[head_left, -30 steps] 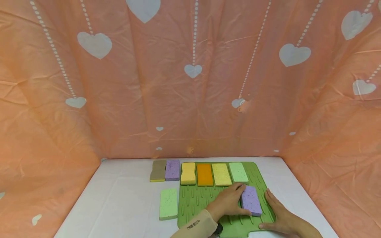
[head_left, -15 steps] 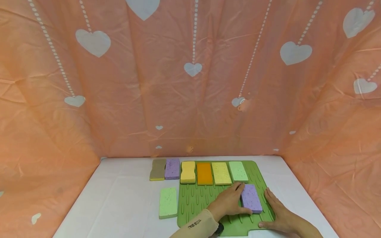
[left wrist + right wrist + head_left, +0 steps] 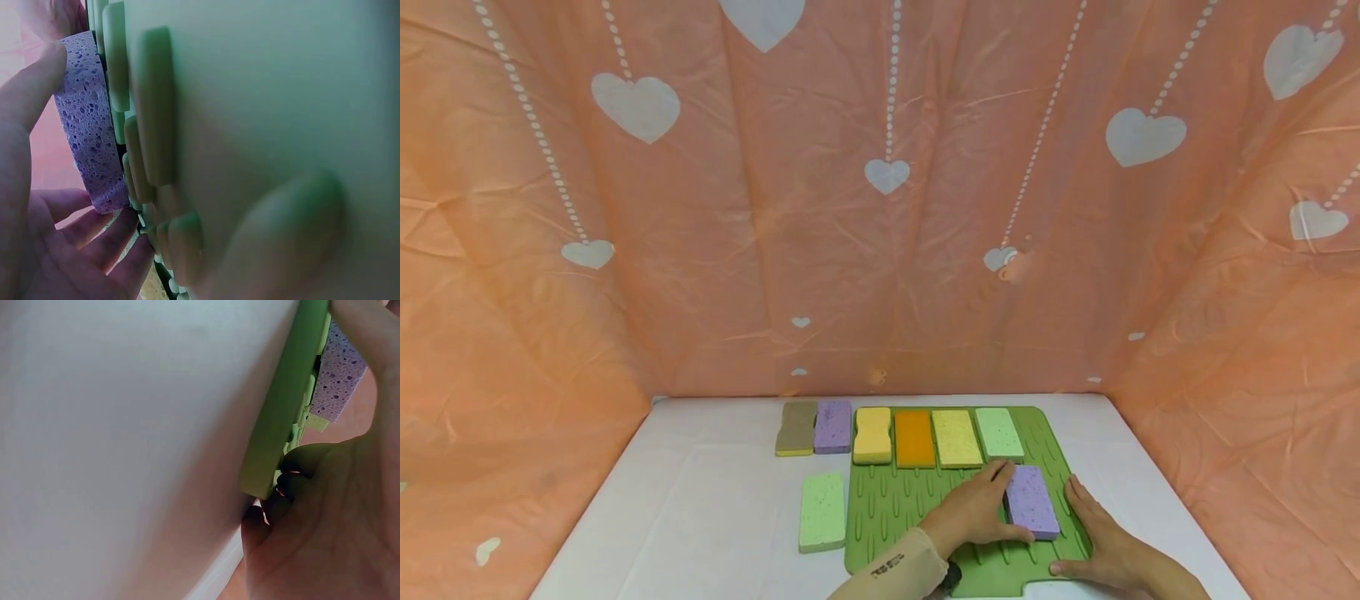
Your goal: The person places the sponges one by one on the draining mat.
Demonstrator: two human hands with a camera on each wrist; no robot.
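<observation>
In the head view a purple sponge (image 3: 1032,502) lies on the green ridged mat (image 3: 887,508), toward its right side. My left hand (image 3: 973,512) grips this sponge, thumb at the near end and fingers at the far end. The left wrist view shows the porous side of the sponge (image 3: 92,125) between thumb and fingers, right against the ridges. My right hand (image 3: 1105,542) is spread at the mat's right edge, fingers along the side and thumb by the near notch. Up close in the right wrist view, its fingertips touch the mat's edge (image 3: 275,425).
Along the mat's back lie a yellow contoured sponge (image 3: 872,435), an orange one (image 3: 914,439), a pale yellow one (image 3: 957,437) and a mint one (image 3: 999,433). Left of the mat, on the white table (image 3: 700,500), are a grey-topped sponge (image 3: 797,427), another purple sponge (image 3: 832,427) and a light green sponge (image 3: 822,511).
</observation>
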